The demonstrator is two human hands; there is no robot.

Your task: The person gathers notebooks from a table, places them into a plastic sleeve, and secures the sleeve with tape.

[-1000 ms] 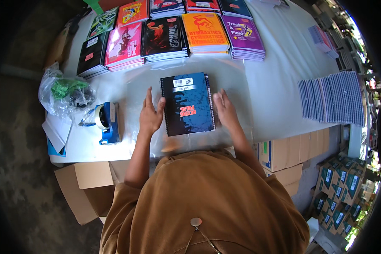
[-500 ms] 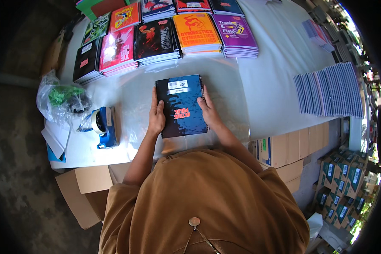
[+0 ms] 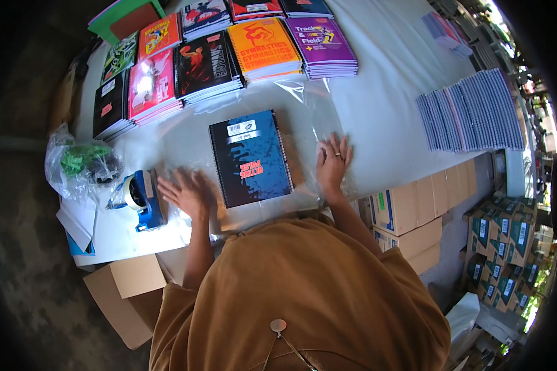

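Blue notebook (image 3: 250, 162) lies on clear film (image 3: 309, 117), right of the tape dispenser (image 3: 145, 201). Left hand (image 3: 185, 193) beside dispenser, right hand (image 3: 334, 164) farther right, both spread. I'd guess stiff, slick cover; grip long edges.

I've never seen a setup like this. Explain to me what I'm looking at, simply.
There's no machine here, just a person's two bare hands. The picture comes from a wide fisheye camera worn on their head, looking down, so straight edges bend and their brown clothing fills the bottom.

On the pale table, a dark blue spiral notebook lies on clear plastic film. Beyond it are colourful notebook stacks; a tape dispenser sits to the left, and a grey-blue stack to the right.

Neither hand grips the notebook. The left hand is spread between it and the dispenser; the right hand is open near the film's right side.
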